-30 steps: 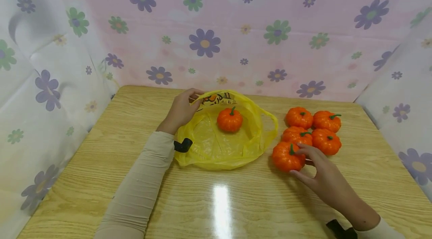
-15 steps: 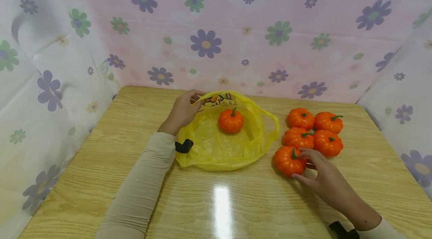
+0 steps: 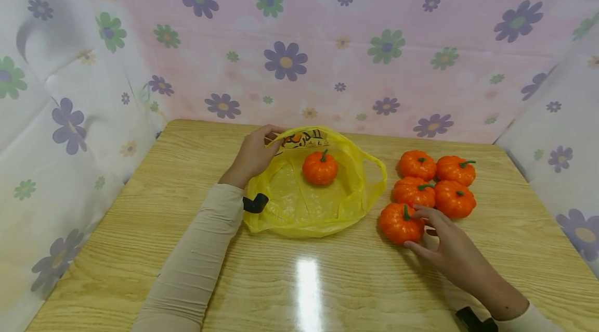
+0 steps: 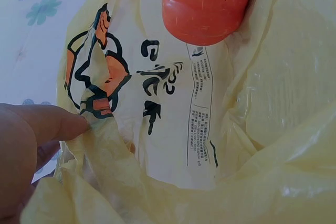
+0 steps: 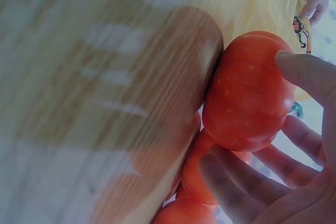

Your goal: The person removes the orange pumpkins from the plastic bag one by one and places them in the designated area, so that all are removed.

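Observation:
My left hand pinches the left rim of a yellow plastic bag, its mouth spread wide. In the left wrist view, thumb and fingers have the bag's edge between them, beside a black and orange print. One small orange toy pumpkin with a green stem sits inside the bag. To the right, my right hand holds the nearest pumpkin by its right side. The right wrist view shows the thumb on this pumpkin and the fingers spread around its other side, with its underside at the tabletop.
Several more pumpkins stand in a cluster just behind the held one, right of the bag. A bag handle loop sticks out toward them. Flowered cloth walls off the back and sides of the wooden table.
My right hand and the nearest pumpkin have shifted slightly toward me, away from the pumpkin behind. The left hand and bag stay as they were.

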Demonstrator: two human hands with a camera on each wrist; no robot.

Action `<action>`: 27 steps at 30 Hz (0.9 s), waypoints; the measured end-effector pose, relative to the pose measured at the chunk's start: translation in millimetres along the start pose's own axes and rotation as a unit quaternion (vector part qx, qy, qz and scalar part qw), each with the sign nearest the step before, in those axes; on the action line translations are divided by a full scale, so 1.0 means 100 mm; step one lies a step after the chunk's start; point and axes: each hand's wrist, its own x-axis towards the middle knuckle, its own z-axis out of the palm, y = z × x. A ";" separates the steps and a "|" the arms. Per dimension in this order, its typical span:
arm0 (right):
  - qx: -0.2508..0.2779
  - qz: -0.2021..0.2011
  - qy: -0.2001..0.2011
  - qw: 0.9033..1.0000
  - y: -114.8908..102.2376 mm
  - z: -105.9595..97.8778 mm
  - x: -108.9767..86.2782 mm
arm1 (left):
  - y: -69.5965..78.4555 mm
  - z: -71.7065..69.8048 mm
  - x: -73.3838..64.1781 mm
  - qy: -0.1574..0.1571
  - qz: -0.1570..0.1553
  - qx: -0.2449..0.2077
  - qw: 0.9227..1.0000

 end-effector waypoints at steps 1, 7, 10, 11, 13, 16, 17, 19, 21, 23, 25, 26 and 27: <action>-0.002 0.000 -0.001 1.000 0.00 0.00 0.00 | 0.00 0.00 0.00 0.000 0.001 0.000 1.000; -0.012 0.001 -0.007 1.000 -0.01 -0.02 0.00 | 0.00 0.01 0.00 0.001 0.003 0.006 1.000; -0.016 0.001 -0.012 1.000 -0.03 -0.04 -0.01 | -0.01 0.01 -0.01 0.002 0.004 0.012 1.000; -0.019 0.003 -0.011 1.000 -0.04 -0.04 -0.01 | -0.01 0.01 -0.01 0.002 0.005 0.011 1.000; -0.029 0.005 -0.001 1.000 -0.07 -0.06 0.00 | 0.00 0.01 -0.01 0.001 0.006 0.010 1.000; -0.034 -0.003 0.033 0.999 -0.14 -0.07 0.02 | 0.01 0.01 -0.01 0.001 0.006 0.007 1.000; -0.030 -0.009 0.047 0.998 -0.17 -0.07 0.03 | 0.01 0.00 -0.01 0.001 0.005 0.006 1.000; -0.018 -0.025 0.069 0.997 -0.24 -0.06 0.08 | 0.02 0.00 -0.01 0.001 0.004 0.006 1.000; -0.006 -0.038 0.081 0.996 -0.32 -0.04 0.13 | 0.02 0.00 -0.01 0.001 0.003 0.006 1.000; 0.003 -0.043 0.084 0.996 -0.40 -0.02 0.19 | 0.02 -0.01 -0.02 0.002 0.003 0.007 1.000; 0.009 -0.044 0.084 0.995 -0.47 0.01 0.24 | 0.02 0.00 -0.02 0.003 0.004 0.006 1.000; 0.010 -0.043 0.083 0.996 -0.51 0.02 0.26 | 0.02 0.00 -0.02 0.003 0.005 0.004 1.000; 0.012 -0.042 0.082 0.996 -0.54 0.03 0.29 | 0.02 0.00 -0.02 0.004 0.006 0.003 1.000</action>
